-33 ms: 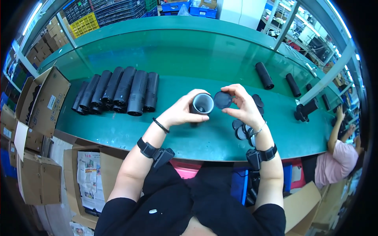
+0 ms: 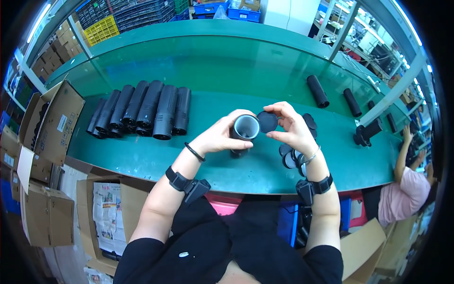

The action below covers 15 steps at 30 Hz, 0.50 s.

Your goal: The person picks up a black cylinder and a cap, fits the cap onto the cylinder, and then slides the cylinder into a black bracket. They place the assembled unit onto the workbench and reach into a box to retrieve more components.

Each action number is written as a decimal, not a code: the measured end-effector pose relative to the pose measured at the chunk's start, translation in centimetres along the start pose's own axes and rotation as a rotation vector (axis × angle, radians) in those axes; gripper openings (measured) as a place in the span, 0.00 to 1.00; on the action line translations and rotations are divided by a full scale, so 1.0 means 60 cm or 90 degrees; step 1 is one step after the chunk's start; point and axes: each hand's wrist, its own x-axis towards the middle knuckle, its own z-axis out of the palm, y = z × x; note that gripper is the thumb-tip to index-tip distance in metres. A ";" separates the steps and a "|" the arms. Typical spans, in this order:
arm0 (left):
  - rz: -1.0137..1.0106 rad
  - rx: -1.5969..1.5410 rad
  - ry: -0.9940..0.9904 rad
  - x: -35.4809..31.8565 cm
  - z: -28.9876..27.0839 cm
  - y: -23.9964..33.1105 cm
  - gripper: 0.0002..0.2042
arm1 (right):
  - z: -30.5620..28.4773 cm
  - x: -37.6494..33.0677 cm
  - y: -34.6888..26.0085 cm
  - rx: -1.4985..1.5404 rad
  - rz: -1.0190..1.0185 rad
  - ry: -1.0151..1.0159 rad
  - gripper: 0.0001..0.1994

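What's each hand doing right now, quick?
Left hand: closed around a black tube, its open end showing.
Right hand: holding a round black disc by its edge.

The black open-ended cylindrical tube [image 2: 247,126] shows a pale grey interior; the thin round disc [image 2: 267,121] is plain black. Long black cylinders [image 2: 165,111] show ridged crosswise bands; the long flat tabletop [image 2: 222,173] is green.
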 end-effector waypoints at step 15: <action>0.022 0.165 0.085 -0.006 0.030 0.009 0.33 | -0.005 -0.018 0.007 0.335 0.004 0.047 0.39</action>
